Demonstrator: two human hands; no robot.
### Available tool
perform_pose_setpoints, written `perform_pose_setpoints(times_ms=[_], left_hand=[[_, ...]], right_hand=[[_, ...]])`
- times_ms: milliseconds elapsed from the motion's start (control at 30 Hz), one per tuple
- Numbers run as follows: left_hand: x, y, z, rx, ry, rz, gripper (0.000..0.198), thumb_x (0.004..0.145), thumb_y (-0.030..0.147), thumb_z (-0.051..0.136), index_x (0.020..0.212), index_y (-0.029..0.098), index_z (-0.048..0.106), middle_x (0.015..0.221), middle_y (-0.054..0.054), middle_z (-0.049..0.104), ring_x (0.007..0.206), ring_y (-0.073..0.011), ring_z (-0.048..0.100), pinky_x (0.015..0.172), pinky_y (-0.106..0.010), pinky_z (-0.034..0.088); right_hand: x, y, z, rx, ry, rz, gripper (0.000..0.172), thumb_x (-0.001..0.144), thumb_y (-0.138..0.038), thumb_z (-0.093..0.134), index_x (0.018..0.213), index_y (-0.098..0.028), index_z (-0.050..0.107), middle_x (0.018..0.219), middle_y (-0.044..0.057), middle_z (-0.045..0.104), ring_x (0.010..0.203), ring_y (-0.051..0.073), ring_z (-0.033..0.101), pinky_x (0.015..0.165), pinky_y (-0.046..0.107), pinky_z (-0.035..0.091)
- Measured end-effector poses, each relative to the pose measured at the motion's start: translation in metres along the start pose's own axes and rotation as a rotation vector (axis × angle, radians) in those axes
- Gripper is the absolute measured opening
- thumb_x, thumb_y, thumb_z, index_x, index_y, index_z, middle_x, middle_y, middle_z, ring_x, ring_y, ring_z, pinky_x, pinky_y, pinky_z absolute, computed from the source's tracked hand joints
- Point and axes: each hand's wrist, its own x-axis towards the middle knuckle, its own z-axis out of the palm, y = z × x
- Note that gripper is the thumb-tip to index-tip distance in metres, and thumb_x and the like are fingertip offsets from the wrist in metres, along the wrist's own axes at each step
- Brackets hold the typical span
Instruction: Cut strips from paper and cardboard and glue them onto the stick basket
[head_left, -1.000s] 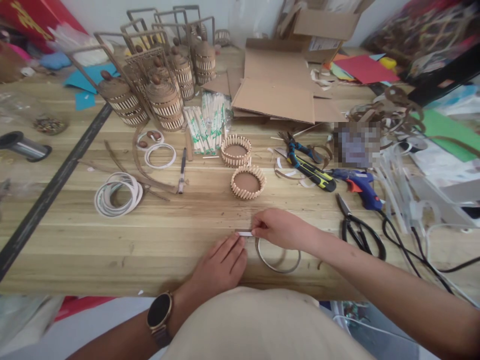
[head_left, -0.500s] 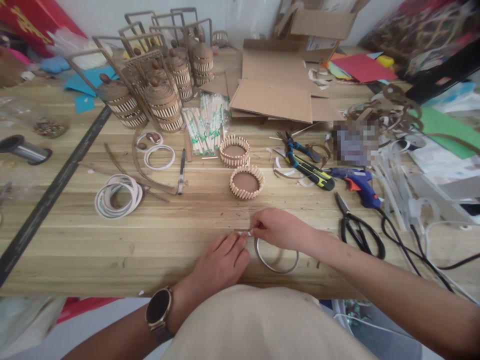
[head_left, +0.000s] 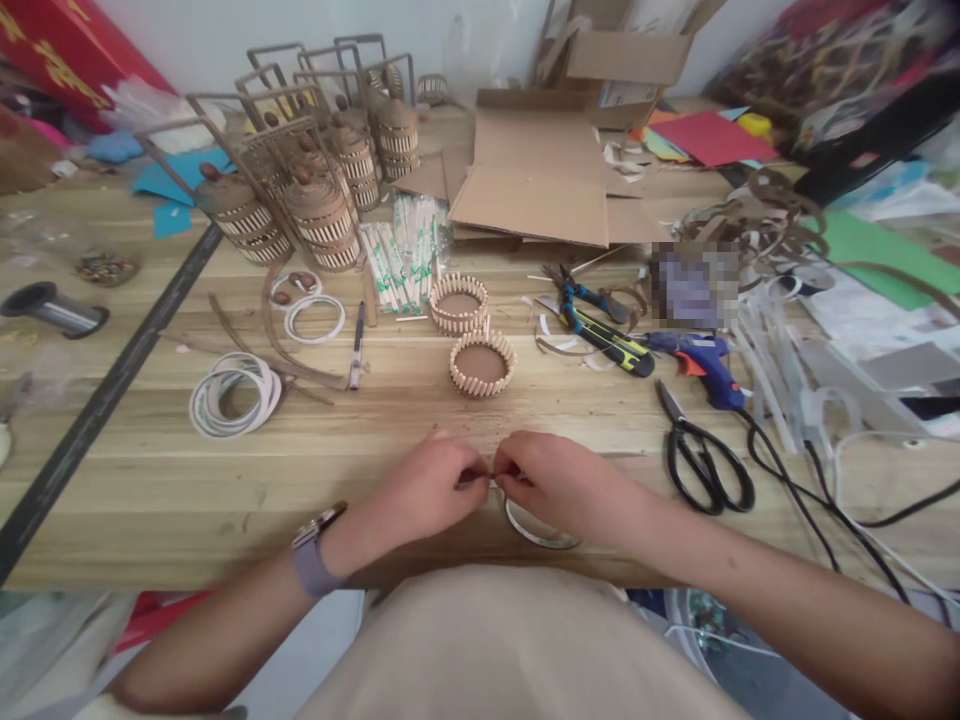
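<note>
My left hand (head_left: 442, 482) and my right hand (head_left: 551, 485) meet near the front of the table, each closed in a pinch. Between their fingertips is the end of a thin strip (head_left: 541, 541), brown with a whitish face, whose rest curls in a loop below my right hand. Fingers hide most of the pinched part. Just beyond my hands stands a round cup of small wooden sticks (head_left: 482, 383) with a brown base. A second stick cup (head_left: 459, 318) is right behind it.
Scissors (head_left: 705, 460), a blue glue gun (head_left: 709, 368) and a yellow-black cutter (head_left: 611, 345) lie right. Rolls of white tape (head_left: 236, 400) and a pen (head_left: 358, 345) lie left. Several lantern-like pots with handles (head_left: 322, 225) stand behind, beside cardboard (head_left: 532, 190).
My left hand has lifted from lying flat on the strip and turned into a pinch at its end. My right hand still pinches close by. The view has shifted slightly.
</note>
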Motion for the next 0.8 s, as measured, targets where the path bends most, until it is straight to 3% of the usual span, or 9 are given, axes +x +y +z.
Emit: perform_pose_setpoints(times_ms=[133,333,533,667,800], left_hand=[[0.005,0.007,0.001,-0.165,-0.126,-0.133,0.017,0.077,0.017,0.049,0.064,0.018,0.06,0.062,0.002,0.058,0.059,-0.0135,0.05,0.056,-0.026,0.032],[0.006,0.014,0.001,-0.165,-0.034,-0.209,0.019,0.074,0.019,0.048,0.056,0.02,0.044,0.054,0.005,0.042,0.056,-0.0125,0.04,0.054,-0.027,0.024],[0.004,0.018,-0.004,-0.219,0.06,-0.235,0.017,0.073,0.021,0.049,0.057,0.02,0.043,0.056,0.005,0.044,0.058,-0.0122,0.041,0.055,-0.025,0.027],[0.002,0.022,-0.007,-0.347,0.056,-0.305,0.017,0.074,0.029,0.046,0.06,0.02,0.046,0.057,0.005,0.042,0.058,-0.0121,0.038,0.055,-0.025,0.028],[0.002,0.026,-0.006,-0.445,0.066,-0.357,0.019,0.072,0.035,0.046,0.06,0.021,0.045,0.057,0.005,0.042,0.058,-0.0127,0.038,0.055,-0.025,0.029]], right_hand=[[-0.006,-0.001,0.003,-0.001,0.043,-0.011,0.021,0.088,-0.015,0.05,0.089,-0.016,0.071,0.093,0.01,0.073,0.082,0.022,0.066,0.068,0.029,0.041],[-0.017,0.006,-0.001,0.226,0.055,0.006,0.025,0.091,-0.019,0.047,0.09,-0.019,0.071,0.081,0.006,0.074,0.069,0.018,0.064,0.061,0.026,0.04],[-0.026,0.013,0.009,0.566,0.101,0.007,0.028,0.093,-0.022,0.045,0.104,-0.019,0.07,0.069,0.0,0.07,0.06,0.014,0.06,0.056,0.023,0.04],[-0.033,0.007,0.014,0.543,0.208,-0.024,0.029,0.095,-0.025,0.045,0.109,-0.021,0.07,0.074,0.001,0.071,0.067,0.015,0.064,0.06,0.025,0.044],[-0.039,0.004,0.022,0.47,0.303,-0.073,0.034,0.097,-0.024,0.041,0.119,-0.021,0.067,0.094,0.005,0.077,0.082,0.018,0.071,0.069,0.027,0.051]])
